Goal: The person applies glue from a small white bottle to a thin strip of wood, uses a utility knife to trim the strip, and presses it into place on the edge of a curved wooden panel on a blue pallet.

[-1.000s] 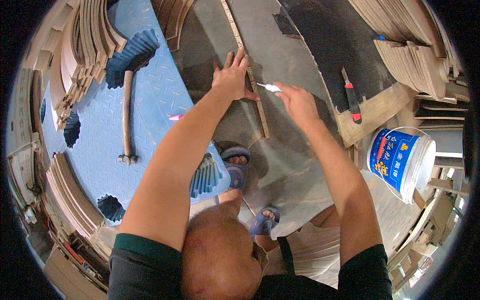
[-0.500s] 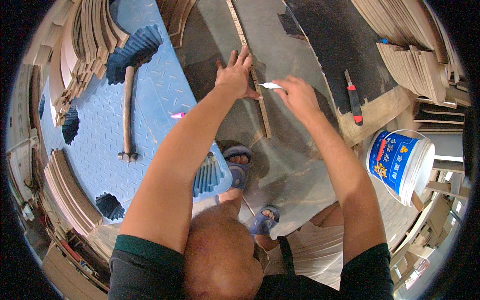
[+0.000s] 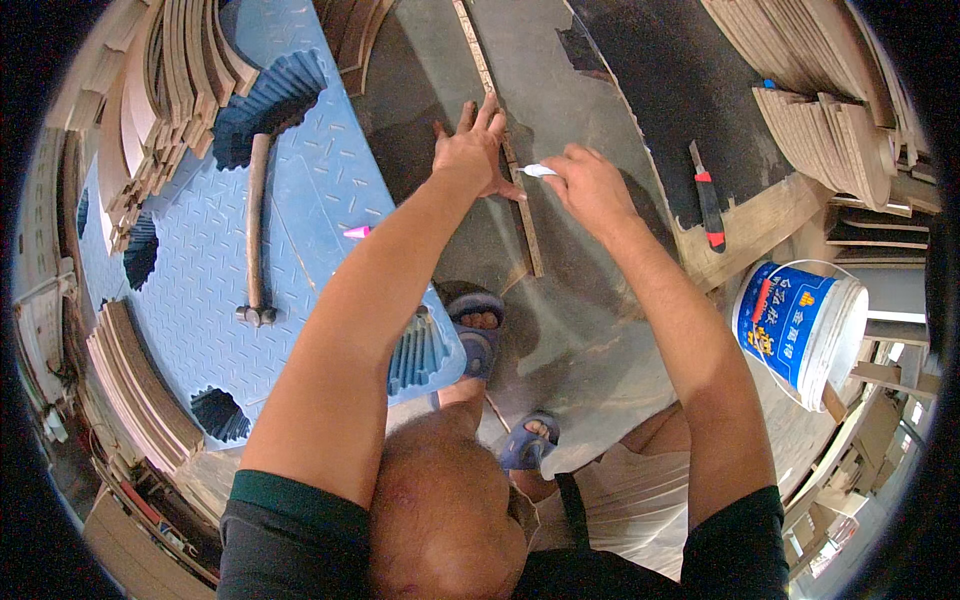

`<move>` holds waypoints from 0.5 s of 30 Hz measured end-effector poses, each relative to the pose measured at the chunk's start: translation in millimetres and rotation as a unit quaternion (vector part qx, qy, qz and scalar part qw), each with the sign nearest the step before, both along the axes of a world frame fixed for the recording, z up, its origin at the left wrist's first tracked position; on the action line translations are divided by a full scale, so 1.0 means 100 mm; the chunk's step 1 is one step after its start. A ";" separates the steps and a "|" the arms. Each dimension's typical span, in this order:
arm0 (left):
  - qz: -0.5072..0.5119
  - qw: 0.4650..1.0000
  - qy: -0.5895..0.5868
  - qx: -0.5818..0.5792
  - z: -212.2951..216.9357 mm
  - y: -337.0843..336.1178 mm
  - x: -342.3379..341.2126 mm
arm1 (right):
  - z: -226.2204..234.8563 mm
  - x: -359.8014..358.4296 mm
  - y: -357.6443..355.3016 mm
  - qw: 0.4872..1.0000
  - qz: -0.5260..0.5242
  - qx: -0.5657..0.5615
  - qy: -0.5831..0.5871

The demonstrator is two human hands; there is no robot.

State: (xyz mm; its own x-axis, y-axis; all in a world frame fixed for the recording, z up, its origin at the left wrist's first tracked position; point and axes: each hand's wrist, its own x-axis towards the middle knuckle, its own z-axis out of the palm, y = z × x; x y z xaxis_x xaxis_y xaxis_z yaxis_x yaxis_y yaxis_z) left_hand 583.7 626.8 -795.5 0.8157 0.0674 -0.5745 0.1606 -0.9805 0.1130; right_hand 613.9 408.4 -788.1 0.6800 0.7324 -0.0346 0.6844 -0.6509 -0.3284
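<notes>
So the thin strip [image 3: 529,238] runs far to near above the grey floor [image 3: 590,300], mid-scene; can't tell if it's lying flat. Left hand [image 3: 470,158] is spread wide over it, thumb across, probably to keep it steady. Right hand [image 3: 594,194] pinches a white tube [image 3: 540,170], nozzle aimed left at the strip, I'd guess for control; can't tell if it touches. Pink cap [image 3: 356,232] sits left on the blue pallet [image 3: 195,240], likely handy there, hammer [image 3: 257,220] farther left. Knife [image 3: 709,205] lies right, blade pointing far, probably parked out of the way.
</notes>
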 end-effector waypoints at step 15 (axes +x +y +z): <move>-0.012 1.000 -0.020 0.001 -0.01 0.01 0.00 | 0.09 0.05 0.14 0.999 0.040 0.021 -0.019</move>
